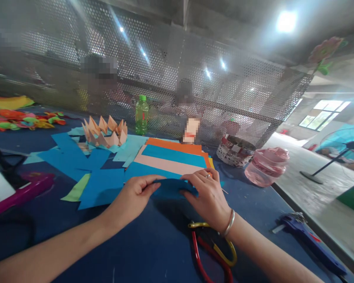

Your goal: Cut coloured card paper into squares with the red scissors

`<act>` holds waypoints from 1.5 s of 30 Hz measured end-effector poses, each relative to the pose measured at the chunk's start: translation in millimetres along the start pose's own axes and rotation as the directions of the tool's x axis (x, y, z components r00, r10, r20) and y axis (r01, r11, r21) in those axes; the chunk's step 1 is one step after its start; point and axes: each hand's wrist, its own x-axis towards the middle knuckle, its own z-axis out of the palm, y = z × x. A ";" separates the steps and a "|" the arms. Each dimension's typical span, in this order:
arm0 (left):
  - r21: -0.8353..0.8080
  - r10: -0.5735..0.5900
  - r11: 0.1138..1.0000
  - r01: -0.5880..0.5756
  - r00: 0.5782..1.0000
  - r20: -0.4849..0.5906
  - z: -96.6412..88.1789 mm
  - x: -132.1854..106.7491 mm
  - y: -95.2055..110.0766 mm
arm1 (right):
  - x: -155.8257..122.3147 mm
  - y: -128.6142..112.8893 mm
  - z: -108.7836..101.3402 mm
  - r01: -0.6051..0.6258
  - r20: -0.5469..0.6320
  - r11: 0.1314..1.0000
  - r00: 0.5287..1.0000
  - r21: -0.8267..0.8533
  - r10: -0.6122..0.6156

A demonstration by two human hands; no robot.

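Between my two hands is a piece of blue paper (170, 188), held just above the dark blue table and slightly curved. My left hand (140, 192) pinches its left end between thumb and fingers. At the other end, my right hand (207, 193) grips the paper, thumb below and fingers over the top edge. Beyond the hands lie stacked sheets, with a blue strip (174, 156) over a pale pink sheet (165, 164) and an orange sheet (171, 144). Scissors with red and yellow handles (214, 251) lie below my right hand, their blades hidden or in shadow.
A ring of folded peach paper points (106, 133) stands at the back left beside a green bottle (141, 116). Blue sheets (102, 184) spread leftward. A patterned basket (235, 151), a pink jug (267, 167) and a blue glue gun (311, 239) are rightward; a purple tool (26, 192) is left.
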 end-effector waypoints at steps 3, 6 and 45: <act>-0.041 -0.024 0.999 0.026 0.999 0.045 0.6 -0.7 1.5 | 0.3 -2.6 -3.5 0.062 0.025 0.994 0.998 -0.086 -0.060; -0.031 -0.017 0.999 0.019 0.998 0.055 0.8 -1.1 4.7 | 0.3 -6.3 -7.5 0.093 0.088 0.983 0.993 -0.157 -0.080; -0.418 -0.142 0.846 0.331 0.896 0.421 3.0 -12.6 24.4 | 9.5 -14.2 -43.1 -0.314 0.550 0.903 0.828 0.294 0.109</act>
